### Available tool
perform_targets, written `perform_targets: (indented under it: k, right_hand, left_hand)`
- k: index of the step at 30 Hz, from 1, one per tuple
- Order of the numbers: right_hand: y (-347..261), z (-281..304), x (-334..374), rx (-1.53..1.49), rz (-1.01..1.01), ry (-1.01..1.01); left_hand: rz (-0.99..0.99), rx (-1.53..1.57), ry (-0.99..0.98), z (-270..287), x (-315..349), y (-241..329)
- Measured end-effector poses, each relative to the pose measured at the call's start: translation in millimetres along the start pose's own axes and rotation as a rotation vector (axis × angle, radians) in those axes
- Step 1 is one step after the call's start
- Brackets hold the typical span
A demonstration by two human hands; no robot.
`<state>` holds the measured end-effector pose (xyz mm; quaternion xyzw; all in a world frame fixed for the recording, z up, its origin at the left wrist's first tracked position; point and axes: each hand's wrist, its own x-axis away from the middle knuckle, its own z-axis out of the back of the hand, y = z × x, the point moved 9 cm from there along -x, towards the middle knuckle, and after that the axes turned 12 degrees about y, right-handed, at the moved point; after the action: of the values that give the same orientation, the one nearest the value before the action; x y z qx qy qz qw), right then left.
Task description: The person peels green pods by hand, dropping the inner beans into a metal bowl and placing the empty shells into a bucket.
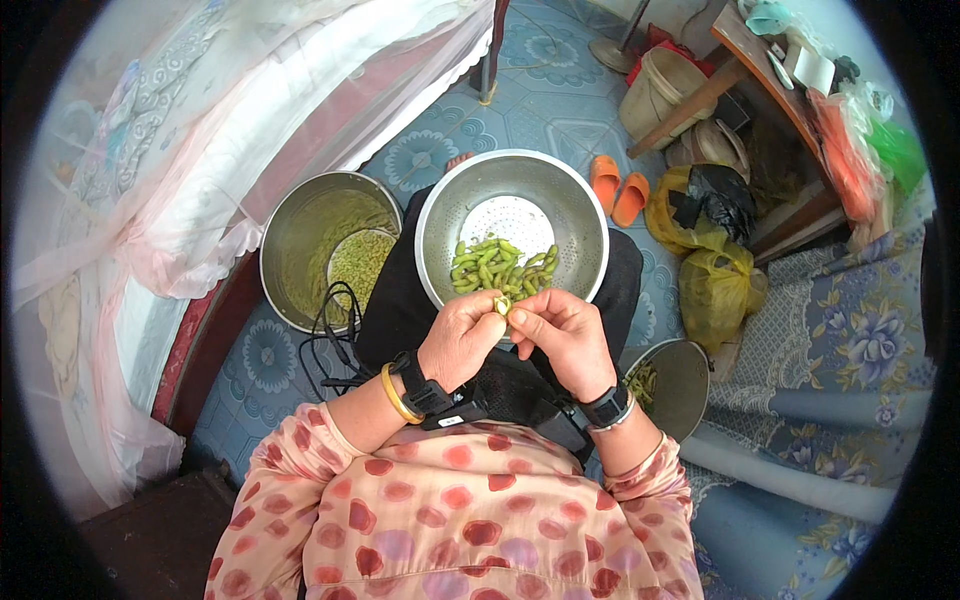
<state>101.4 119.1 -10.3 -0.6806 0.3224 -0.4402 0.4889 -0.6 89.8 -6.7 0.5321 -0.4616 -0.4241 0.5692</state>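
Observation:
A green soybean pod (503, 304) is pinched between my two hands, just over the near rim of a metal colander. My left hand (462, 338) grips the pod from the left with its thumb and fingers closed. From the right, my right hand (565, 335) has its thumb and fingertips pressed on the same pod. The perforated colander (432, 225) rests on my lap. Several more green pods (490, 262) lie in its near half. What lies under my curled fingers is hidden.
On the floor at left, a deep metal pot (285, 255) holds shelled green beans (362, 262). Black cables (335, 345) loop beside it. At right stands a bucket (685, 385) with green pods or shells. Orange slippers (628, 200), yellow bags (715, 295) and a wooden table (745, 45) lie beyond.

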Motion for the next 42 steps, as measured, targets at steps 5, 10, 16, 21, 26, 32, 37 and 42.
perform_targets:
  k: [5,10,16,21,26,32,37,42]
  right_hand:
    - [-41.9,0.7,12.4,0.529,0.434,0.122]
    - [-49.5,-6.3,16.1,0.594,0.491,0.115]
    - [-40.9,-3.0,11.9,0.584,0.458,0.146]
    - [-18.5,3.7,1.5,0.283,0.245,0.082]
    - [3.6,8.3,-6.7,0.040,0.007,0.048]
    - [-10.5,6.3,-6.8,0.348,0.276,0.104]
    - [-6.3,4.8,-4.3,0.320,0.232,0.070]
    - [5.1,9.0,-5.6,0.302,0.120,0.043]
  left_hand:
    - [0.046,0.013,-0.003,-6.1,-1.3,-8.0]
    - [0.038,0.035,-0.005,-9.4,-0.8,-7.7]
    - [0.075,0.022,-0.002,-10.2,2.3,-3.9]
    - [0.160,0.145,-0.034,-11.3,2.6,-5.8]
    - [0.244,0.156,-0.104,-11.2,-1.7,-18.9]
    - [0.275,0.132,-0.124,-6.5,-6.2,-30.1]
    - [0.281,0.193,-0.140,-8.4,-6.3,-29.6]
    - [0.321,0.203,-0.186,-10.9,-2.8,-30.0]
